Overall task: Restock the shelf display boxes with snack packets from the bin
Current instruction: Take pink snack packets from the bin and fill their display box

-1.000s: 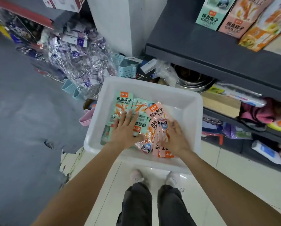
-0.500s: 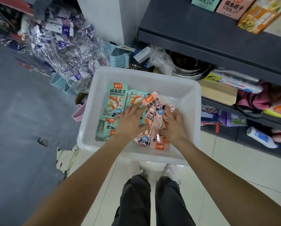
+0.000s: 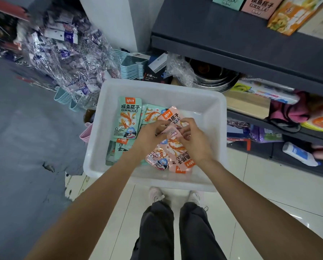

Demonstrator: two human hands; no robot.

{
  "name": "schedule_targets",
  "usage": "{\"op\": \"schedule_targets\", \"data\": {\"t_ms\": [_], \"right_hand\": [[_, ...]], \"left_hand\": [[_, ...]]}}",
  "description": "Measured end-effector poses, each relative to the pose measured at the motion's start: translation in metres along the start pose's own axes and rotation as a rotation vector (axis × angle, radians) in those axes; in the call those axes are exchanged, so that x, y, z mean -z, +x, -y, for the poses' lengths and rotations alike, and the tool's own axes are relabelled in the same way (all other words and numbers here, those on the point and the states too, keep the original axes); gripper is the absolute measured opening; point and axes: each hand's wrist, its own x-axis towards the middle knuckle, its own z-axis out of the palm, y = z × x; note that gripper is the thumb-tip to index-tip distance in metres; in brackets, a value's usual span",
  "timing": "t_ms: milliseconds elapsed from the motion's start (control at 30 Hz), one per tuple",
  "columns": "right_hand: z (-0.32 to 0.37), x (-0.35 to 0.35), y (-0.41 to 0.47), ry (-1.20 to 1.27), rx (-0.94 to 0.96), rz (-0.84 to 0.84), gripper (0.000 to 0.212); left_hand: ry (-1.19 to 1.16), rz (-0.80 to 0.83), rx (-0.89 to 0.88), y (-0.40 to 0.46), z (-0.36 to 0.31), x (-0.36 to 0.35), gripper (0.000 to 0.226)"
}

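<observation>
My left hand (image 3: 149,136) and right hand (image 3: 196,141) have lifted off the pile, both now pinching pink foil snack packets (image 3: 173,133) over the white plastic bin (image 3: 216,117) to gather one flavour.

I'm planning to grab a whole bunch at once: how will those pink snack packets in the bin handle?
The pink snack packets look like thin glossy film, so probably slippery and apt to fan out; both the left hand and right hand are gathering them. They seem flat and light, likely floppy, bending at the edges.
</observation>
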Motion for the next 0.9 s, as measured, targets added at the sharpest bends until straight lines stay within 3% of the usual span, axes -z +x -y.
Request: {"op": "schedule_targets", "data": {"t_ms": [67,200,333,433,500,600,667,800,900], "right_hand": [[-0.003,0.001,0.000,-0.042,-0.080,0.017,0.030],[-0.012,0.002,-0.003,-0.063,-0.233,0.039,0.005],[0.008,-0.001,0.000,-0.013,-0.043,0.120,0.009],[0.016,-0.004,0.001,-0.028,0.004,0.082,0.014],[0.008,-0.004,0.004,-0.137,-0.021,0.021,0.030],[-0.003,-0.004,0.009,-0.335,-0.097,0.107,0.055],[-0.006,-0.006,0.012,-0.408,-0.108,0.116,0.057],[0.007,0.005,0.014,-0.638,-0.061,0.033,0.036],[0.026,0.024,0.011,-0.517,-0.059,0.014,0.021]], "left_hand": [[0.029,-0.039,-0.010,-0.002,0.002,0.002,0.017],[0.021,-0.175,0.106,-0.011,0.010,0.016,0.007],[0.231,-0.010,0.026,-0.021,0.004,0.025,0.044],[0.317,0.015,-0.053,-0.019,-0.001,0.027,0.026],[0.336,-0.051,-0.019,-0.018,0.003,0.029,0.019],[0.243,-0.152,0.058,-0.019,0.011,0.033,0.013],[0.137,-0.190,0.103,-0.021,0.013,0.035,0.010],[0.010,-0.184,0.171,-0.026,0.015,0.039,0.017],[-0.140,-0.217,0.199,-0.029,0.011,0.045,0.012]]}}
